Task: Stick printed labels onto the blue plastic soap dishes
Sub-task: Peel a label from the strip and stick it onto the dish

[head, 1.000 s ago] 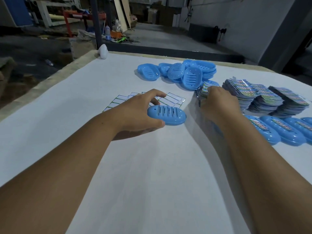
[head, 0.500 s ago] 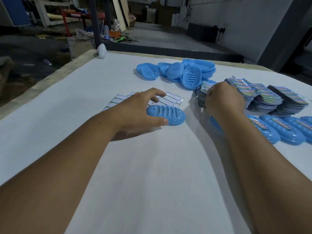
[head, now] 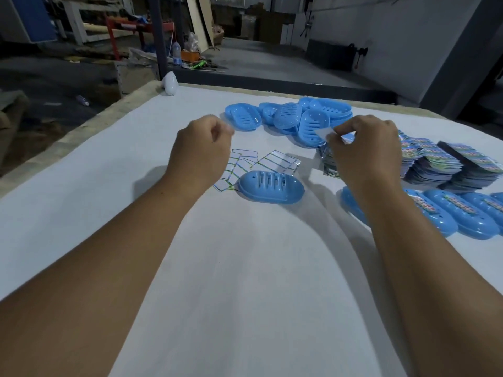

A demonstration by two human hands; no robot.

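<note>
Blue plastic marked both the finished and the unfinished stock. One unlabelled soap dish (head: 270, 186) lay face down at the centre of the white table (head: 245, 281), just in front of spent backing sheets (head: 277, 160). The right hand (head: 364, 148) pinched a label sheet (head: 325, 133) above the stacks of printed labels (head: 435, 167). The left hand (head: 201, 151) hovered over the backings, fingers curled and apparently empty. A row of labelled dishes (head: 462, 216) sat at the right edge; a pile of bare dishes (head: 288, 118) waited farther back. Judged from these, the work was partly done, with the centre dish next and many remaining.
</note>
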